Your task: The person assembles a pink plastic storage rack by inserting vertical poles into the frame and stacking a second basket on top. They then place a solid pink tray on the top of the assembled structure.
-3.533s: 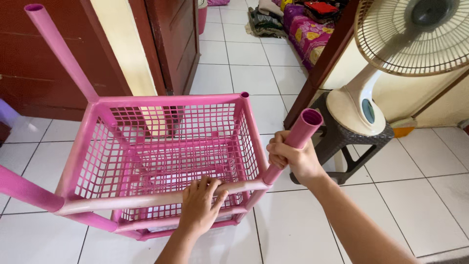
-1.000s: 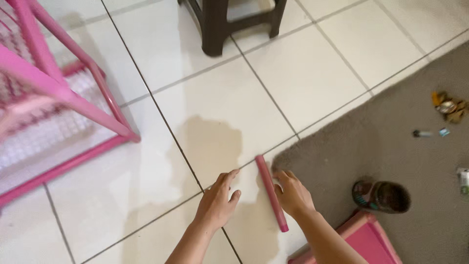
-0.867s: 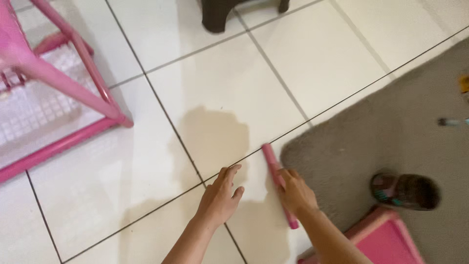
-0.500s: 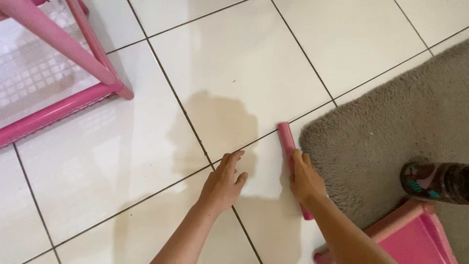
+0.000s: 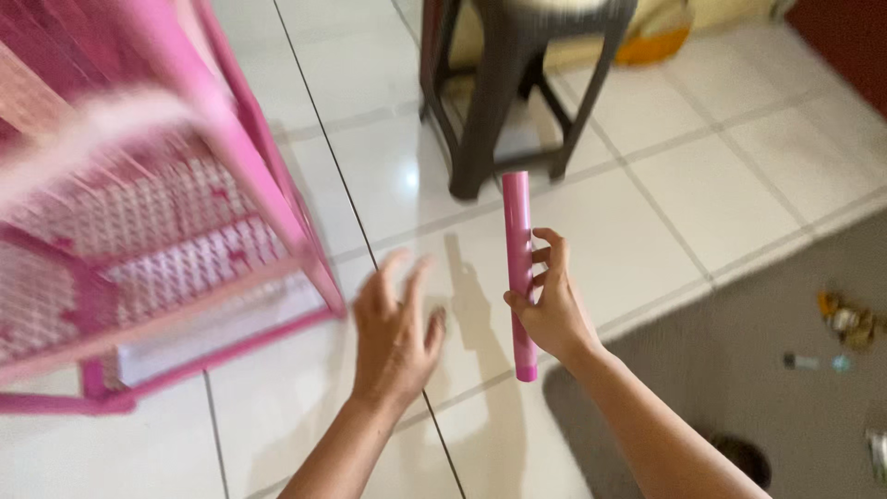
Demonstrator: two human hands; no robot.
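Note:
My right hand grips a pink plastic tube around its lower part and holds it nearly upright above the white tiled floor. My left hand hovers to the left of the tube with its fingers spread and nothing in it. A pink plastic basket rack with mesh sides lies at the left, blurred by motion, a short way from my left hand.
A dark brown stool stands on the tiles just beyond the tube's top end. A grey mat covers the floor at the lower right, with small bits of litter on it. An orange and yellow object lies behind the stool.
My right hand has lifted the pink tube off the floor at the mat's edge and stood it up. The view has swung up, so the rack and the stool are back in sight.

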